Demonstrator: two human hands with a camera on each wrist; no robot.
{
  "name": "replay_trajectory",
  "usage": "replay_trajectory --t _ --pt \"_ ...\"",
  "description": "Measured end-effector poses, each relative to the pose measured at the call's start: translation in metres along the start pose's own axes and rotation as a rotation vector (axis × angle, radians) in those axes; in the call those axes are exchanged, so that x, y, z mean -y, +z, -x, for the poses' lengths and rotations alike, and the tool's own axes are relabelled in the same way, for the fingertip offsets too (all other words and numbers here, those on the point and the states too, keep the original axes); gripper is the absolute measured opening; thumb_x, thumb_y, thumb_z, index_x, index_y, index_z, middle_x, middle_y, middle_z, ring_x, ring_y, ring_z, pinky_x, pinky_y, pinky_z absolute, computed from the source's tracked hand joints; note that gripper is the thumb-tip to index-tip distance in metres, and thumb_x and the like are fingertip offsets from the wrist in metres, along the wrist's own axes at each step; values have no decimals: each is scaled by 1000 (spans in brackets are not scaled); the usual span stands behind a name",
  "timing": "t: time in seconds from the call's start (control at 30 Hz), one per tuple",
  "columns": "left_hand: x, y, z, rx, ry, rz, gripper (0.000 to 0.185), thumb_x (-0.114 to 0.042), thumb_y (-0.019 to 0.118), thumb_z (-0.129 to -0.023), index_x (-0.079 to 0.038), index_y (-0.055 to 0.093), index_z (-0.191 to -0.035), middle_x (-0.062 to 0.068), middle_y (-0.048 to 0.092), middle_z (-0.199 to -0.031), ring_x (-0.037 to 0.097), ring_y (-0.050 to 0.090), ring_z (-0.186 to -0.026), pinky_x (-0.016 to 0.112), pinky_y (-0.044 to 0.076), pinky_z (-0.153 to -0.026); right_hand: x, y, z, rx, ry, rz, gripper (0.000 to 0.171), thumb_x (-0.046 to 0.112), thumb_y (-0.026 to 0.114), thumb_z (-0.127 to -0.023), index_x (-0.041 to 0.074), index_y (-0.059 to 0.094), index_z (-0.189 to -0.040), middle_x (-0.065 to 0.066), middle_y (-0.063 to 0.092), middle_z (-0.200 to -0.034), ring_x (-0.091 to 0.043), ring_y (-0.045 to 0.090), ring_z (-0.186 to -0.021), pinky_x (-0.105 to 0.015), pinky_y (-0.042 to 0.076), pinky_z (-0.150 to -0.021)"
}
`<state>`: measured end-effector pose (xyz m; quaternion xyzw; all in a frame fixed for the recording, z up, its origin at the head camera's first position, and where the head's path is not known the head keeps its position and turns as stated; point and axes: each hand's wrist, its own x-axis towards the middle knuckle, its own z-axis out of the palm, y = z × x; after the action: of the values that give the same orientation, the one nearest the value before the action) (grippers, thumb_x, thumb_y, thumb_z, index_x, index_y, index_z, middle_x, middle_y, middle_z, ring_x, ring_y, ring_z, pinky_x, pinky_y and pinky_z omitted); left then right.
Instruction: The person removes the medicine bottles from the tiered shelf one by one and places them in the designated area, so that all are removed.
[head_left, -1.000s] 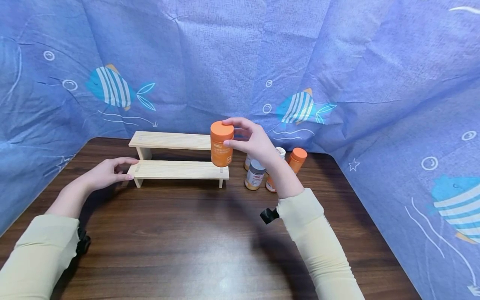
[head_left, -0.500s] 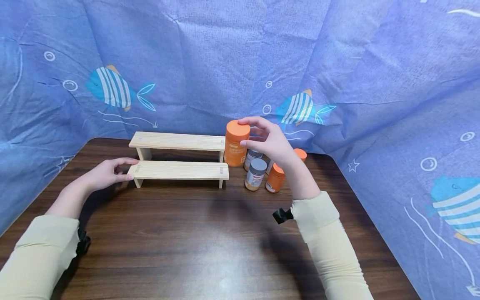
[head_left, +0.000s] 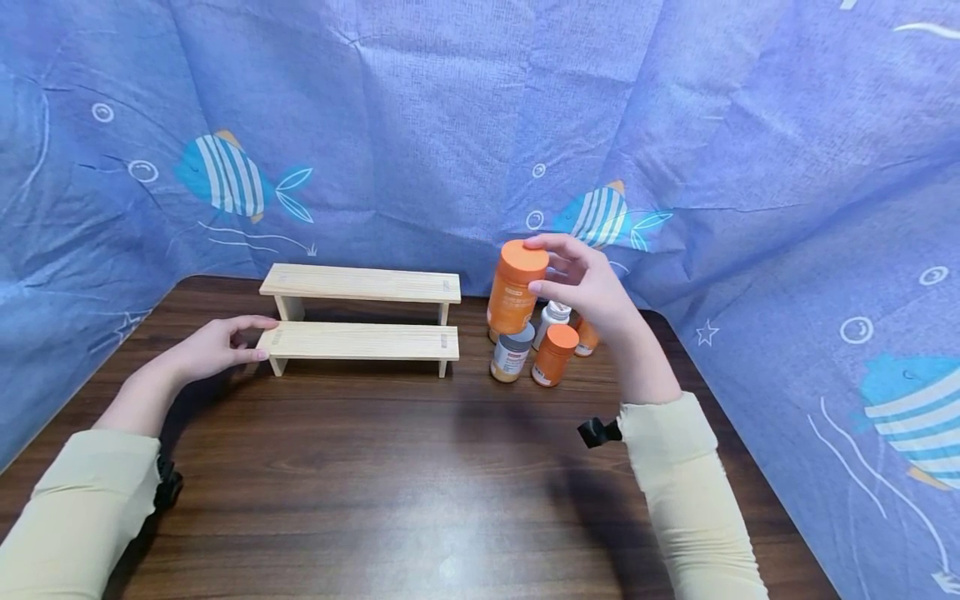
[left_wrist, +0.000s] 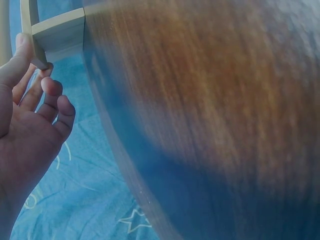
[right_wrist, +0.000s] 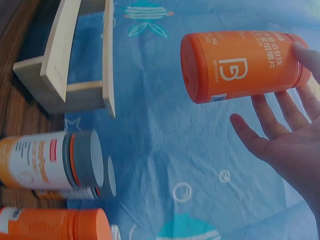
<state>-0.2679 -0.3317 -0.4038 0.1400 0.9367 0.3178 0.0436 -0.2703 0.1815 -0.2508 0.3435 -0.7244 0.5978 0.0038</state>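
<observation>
My right hand (head_left: 583, 282) grips an orange supplement bottle (head_left: 513, 292) by its lidded top, thumb on one side and fingers on the other. The bottle is up in the air, overlapping the standing bottles behind it in the head view. In the right wrist view the held bottle (right_wrist: 235, 65) shows a white letter B and its underside. My left hand (head_left: 213, 348) pinches the left end of the lower board of a two-step wooden shelf (head_left: 360, 340). The left wrist view has the thumb and fingers on either side of that board end (left_wrist: 37, 52).
Right of the shelf stand a grey-lidded bottle (head_left: 512, 357), a small orange bottle (head_left: 555, 357), a white bottle (head_left: 553, 318) and another orange one (head_left: 587, 337) partly behind my right hand. A blue fish-print cloth (head_left: 420, 150) hangs behind the dark wooden table (head_left: 337, 483).
My right hand has carried the orange bottle rightward, from over the shelf's right end to over the group of bottles. The left hand has stayed on the shelf.
</observation>
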Motion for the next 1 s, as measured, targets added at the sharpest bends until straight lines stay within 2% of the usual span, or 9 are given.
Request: replay_trajectory --t 0.47,0.7,1.0 --pt "1 -2 1 3 -24 -10 58 -33 67 -88 -7 47 -137 7 50 -70 16 43 -58 30 40 -52 -9 -35 26 -59 -21 -13 42 -6 64 -84 6 58 -124 -6 58 -124 -21 56 -114 -31 45 -95" --pt "1 -1 -1 2 -8 -17 57 -32 67 -88 -7 48 -136 6 49 -71 16 42 -58 29 39 -52 -15 -53 44 -104 -32 -37 45 -13 61 -83 5 58 -124 -3 59 -123 -18 58 -110 -25 50 -85" --pt "-1 0 -1 -3 -4 -11 56 -29 67 -88 -6 48 -135 6 49 -69 16 43 -57 29 40 -52 -28 -74 64 -190 -29 -33 47 -17 59 -82 2 58 -124 -3 61 -120 -16 58 -110 -24 47 -91"
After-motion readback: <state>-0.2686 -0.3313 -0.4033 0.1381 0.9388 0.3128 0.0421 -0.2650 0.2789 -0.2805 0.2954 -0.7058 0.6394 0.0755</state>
